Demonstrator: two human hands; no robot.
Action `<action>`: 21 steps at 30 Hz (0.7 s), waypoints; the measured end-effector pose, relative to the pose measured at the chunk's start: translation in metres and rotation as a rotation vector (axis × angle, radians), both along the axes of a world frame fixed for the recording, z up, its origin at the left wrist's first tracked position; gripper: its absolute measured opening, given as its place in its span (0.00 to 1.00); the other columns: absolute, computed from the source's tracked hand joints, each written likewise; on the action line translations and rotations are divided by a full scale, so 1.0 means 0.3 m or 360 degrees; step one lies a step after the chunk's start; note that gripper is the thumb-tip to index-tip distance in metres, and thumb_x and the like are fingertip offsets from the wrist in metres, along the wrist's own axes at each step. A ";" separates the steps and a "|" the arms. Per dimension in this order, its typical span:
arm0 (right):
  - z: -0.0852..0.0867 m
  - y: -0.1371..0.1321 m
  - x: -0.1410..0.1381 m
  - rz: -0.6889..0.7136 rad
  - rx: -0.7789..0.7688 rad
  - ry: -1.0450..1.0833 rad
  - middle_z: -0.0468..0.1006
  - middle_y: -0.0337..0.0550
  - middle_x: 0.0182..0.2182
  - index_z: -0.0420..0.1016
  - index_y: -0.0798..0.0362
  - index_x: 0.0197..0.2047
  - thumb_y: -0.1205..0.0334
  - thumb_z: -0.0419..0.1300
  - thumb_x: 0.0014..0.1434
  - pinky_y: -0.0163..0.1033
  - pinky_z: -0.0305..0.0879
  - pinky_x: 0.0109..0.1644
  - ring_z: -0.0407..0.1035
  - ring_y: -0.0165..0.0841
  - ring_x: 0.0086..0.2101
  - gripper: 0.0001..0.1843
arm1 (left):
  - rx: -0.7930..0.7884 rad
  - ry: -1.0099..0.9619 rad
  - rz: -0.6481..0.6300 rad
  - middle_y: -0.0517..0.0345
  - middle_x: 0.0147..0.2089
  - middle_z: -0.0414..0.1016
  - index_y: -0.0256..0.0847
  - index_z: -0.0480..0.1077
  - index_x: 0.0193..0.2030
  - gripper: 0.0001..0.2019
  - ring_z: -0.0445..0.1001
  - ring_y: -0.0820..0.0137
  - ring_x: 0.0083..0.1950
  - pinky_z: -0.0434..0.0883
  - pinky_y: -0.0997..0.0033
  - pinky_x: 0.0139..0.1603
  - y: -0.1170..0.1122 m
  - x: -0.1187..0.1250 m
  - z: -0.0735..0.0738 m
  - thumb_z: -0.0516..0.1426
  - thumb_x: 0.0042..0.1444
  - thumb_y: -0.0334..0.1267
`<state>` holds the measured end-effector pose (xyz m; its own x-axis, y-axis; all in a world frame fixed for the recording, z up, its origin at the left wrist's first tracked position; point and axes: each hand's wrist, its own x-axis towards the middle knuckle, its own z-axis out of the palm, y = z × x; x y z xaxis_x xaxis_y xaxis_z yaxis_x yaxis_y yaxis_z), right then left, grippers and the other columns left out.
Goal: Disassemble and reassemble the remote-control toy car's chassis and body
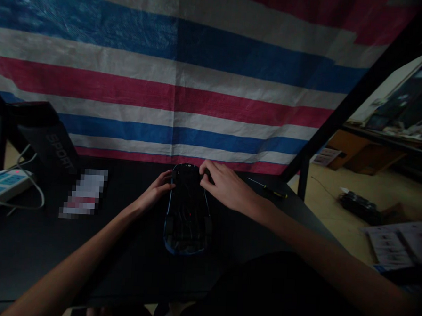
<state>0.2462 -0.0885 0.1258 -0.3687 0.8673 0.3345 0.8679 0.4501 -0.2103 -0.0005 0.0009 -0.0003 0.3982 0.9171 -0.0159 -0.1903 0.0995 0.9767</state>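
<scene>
"Where's the toy car?"
"Around the middle of the table, dark underside up, far end toward the striped sheet."
"And the hands?"
"The left hand is at its far left edge, fingers loosely apart. The right hand has its fingers curled at the far right corner; too dark to tell whether they grip."
"Anything farther right?"
"A screwdriver, on the table."

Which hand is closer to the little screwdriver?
The right hand: it is on the same side of the car as the screwdriver, while the left hand is at the car's opposite side.
</scene>
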 end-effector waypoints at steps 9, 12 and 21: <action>-0.037 0.002 0.013 -0.0115 0.0049 -0.0100 0.85 0.46 0.39 0.77 0.52 0.54 0.56 0.52 0.82 0.44 0.59 0.40 0.77 0.39 0.35 0.14 | -0.0016 0.0028 -0.0019 0.37 0.81 0.67 0.42 0.64 0.78 0.44 0.69 0.41 0.79 0.63 0.38 0.82 0.000 0.001 0.006 0.71 0.56 0.43; -0.052 0.011 0.032 -0.0047 0.0123 -0.0017 0.86 0.50 0.45 0.74 0.53 0.53 0.63 0.53 0.78 0.45 0.66 0.49 0.78 0.40 0.42 0.09 | -0.0013 0.0049 -0.0024 0.36 0.80 0.68 0.40 0.64 0.79 0.44 0.70 0.41 0.79 0.64 0.38 0.82 -0.001 0.000 0.008 0.70 0.56 0.42; -0.022 0.014 0.076 -0.0232 0.0010 -0.0110 0.86 0.48 0.38 0.78 0.50 0.50 0.54 0.54 0.81 0.45 0.66 0.44 0.80 0.42 0.38 0.14 | 0.0006 0.0067 -0.0053 0.37 0.82 0.66 0.43 0.64 0.79 0.42 0.71 0.42 0.79 0.68 0.41 0.79 0.004 -0.004 0.004 0.69 0.60 0.43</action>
<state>0.2691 -0.0843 0.1191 -0.2610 0.9113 0.3183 0.9365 0.3191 -0.1456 -0.0018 0.0022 0.0010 0.4278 0.9034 -0.0299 -0.1456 0.1015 0.9841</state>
